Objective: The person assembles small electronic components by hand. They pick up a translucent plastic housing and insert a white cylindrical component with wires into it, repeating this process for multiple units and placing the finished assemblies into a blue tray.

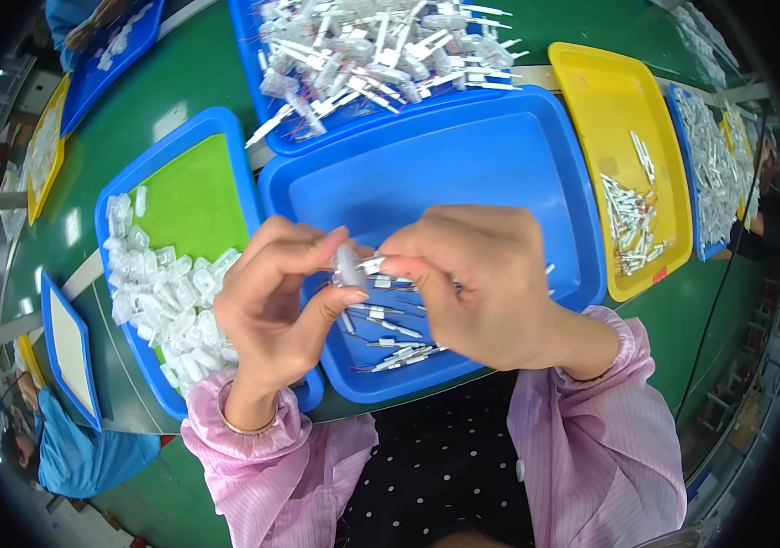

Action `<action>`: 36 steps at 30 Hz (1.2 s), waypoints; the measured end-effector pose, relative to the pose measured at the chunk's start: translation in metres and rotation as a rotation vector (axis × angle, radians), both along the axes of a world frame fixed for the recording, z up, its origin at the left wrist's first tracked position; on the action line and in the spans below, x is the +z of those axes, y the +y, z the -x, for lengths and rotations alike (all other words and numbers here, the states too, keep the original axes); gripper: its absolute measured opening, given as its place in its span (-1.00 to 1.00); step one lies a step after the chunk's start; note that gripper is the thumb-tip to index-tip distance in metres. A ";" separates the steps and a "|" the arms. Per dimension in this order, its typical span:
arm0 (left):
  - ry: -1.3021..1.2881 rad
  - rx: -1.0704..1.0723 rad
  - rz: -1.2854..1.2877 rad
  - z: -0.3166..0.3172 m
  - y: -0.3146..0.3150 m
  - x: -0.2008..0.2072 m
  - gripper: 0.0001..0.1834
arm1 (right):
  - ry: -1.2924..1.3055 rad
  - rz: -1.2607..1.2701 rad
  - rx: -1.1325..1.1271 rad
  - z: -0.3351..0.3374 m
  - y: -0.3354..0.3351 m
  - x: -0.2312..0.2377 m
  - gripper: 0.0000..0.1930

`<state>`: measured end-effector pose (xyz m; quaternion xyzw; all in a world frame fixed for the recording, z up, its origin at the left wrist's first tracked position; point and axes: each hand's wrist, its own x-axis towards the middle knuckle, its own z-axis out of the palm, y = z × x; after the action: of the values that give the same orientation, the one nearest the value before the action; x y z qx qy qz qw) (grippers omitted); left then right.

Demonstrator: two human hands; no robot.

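Observation:
My left hand [267, 306] pinches a small clear plastic housing [348, 266] between thumb and fingertips. From the right, my right hand [490, 283] grips a short white slim part [373, 265], whose end meets the housing; how far it sits inside cannot be made out. Both hands are above a large blue tray [445, 151]. Below them in that tray lie several slim white parts with thin wire leads [401, 354]. To the left, many clear plastic housings [171, 297] are heaped in a blue tray with a green bottom [194, 187].
Beyond the large tray, another blue tray [246, 55] is piled with clear pieces with white sticks [381, 55]. At right, a yellow tray [591, 82] holds slim white parts [632, 219]. Co-workers' blue sleeves [89, 452] show at the left. All rests on a green table [198, 59].

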<state>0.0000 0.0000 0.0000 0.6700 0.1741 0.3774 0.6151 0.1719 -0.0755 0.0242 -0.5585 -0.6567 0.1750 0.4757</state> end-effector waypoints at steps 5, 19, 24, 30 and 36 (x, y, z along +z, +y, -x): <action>0.032 -0.038 0.034 -0.002 -0.001 0.005 -0.62 | 0.029 -0.067 -0.004 -0.002 -0.008 0.000 -0.83; 0.033 0.077 0.195 -0.011 0.001 0.007 -0.63 | -0.747 0.484 -0.940 -0.263 -0.089 -0.057 -0.88; 0.068 0.087 0.212 -0.011 0.005 0.004 -0.65 | -1.007 0.610 -0.998 -0.284 -0.076 -0.070 -0.89; -0.104 -0.017 0.465 -0.012 0.008 0.001 -0.62 | -0.274 0.442 -0.780 -0.230 -0.047 -0.025 -0.89; -0.262 -0.090 0.675 -0.012 0.006 -0.004 -0.57 | 0.706 0.097 -0.022 -0.071 -0.031 0.007 -0.84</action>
<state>0.0123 0.0057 -0.0041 0.3820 0.1788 0.3538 0.8348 0.2433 -0.1060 0.0316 -0.4927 -0.4365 0.3831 0.6480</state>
